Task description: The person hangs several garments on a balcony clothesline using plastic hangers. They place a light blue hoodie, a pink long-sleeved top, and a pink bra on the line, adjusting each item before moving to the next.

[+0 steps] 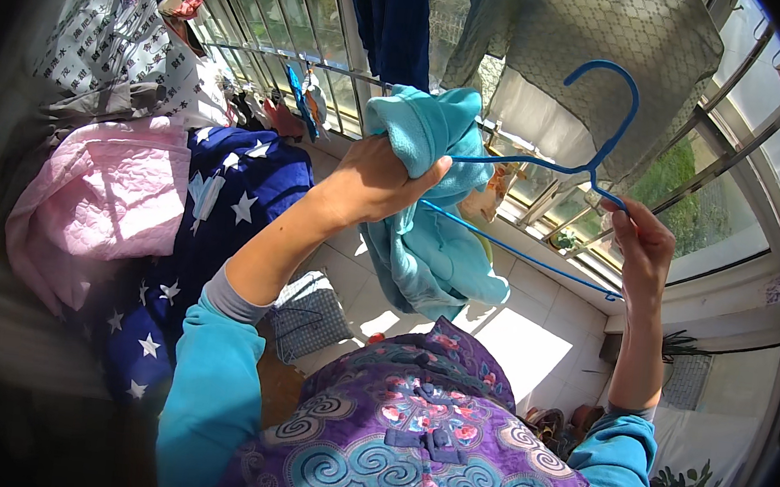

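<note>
A light turquoise fleece garment (436, 248) hangs bunched from my left hand (372, 181), whose fingers are wrapped into its folded upper part. My right hand (639, 239) pinches one shoulder of a blue clothes hanger (595, 160), with the hook pointing up. The hanger's other end runs into the fleece next to my left thumb, and the cloth hides that end. Its lower bar slants from the garment down toward my right wrist. Which kind of garment the fleece is, I cannot tell.
Left of me lie a pink quilted cloth (123, 190) and a navy cloth with white stars (236, 182). Ahead, a grey patterned cloth (606, 48) and dark blue trousers (393, 18) hang before barred windows. A checked cushion (308, 315) rests on the tiled floor (531, 342).
</note>
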`<control>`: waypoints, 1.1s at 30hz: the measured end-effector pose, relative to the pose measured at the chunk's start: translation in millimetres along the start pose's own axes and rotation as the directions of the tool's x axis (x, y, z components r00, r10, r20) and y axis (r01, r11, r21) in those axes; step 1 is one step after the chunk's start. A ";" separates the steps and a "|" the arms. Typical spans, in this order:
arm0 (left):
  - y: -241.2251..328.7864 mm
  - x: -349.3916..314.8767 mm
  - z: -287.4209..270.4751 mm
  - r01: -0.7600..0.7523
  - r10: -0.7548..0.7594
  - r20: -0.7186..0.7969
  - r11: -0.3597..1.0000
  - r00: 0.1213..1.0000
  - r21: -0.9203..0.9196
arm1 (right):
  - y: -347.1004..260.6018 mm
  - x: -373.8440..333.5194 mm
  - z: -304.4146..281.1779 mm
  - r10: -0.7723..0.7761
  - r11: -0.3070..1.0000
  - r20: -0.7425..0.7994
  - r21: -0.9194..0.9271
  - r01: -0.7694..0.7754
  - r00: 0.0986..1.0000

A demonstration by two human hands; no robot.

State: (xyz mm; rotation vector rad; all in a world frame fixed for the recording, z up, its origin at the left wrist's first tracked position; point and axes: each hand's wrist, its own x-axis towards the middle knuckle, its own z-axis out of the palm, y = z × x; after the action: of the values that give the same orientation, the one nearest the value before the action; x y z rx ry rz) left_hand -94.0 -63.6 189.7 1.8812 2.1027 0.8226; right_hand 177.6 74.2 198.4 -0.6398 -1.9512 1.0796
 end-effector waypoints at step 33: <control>-2.3 -14.6 22.7 -0.174 0.050 -0.187 -0.199 0.981 -0.964 | -29.8 28.8 32.1 -0.465 0.634 0.355 -0.506 0.585 0.811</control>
State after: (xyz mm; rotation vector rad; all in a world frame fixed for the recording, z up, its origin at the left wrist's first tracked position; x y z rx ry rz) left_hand -82.2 -71.7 166.7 0.9093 0.4427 1.8329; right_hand 133.6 65.4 225.3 -0.2250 -2.4538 0.1312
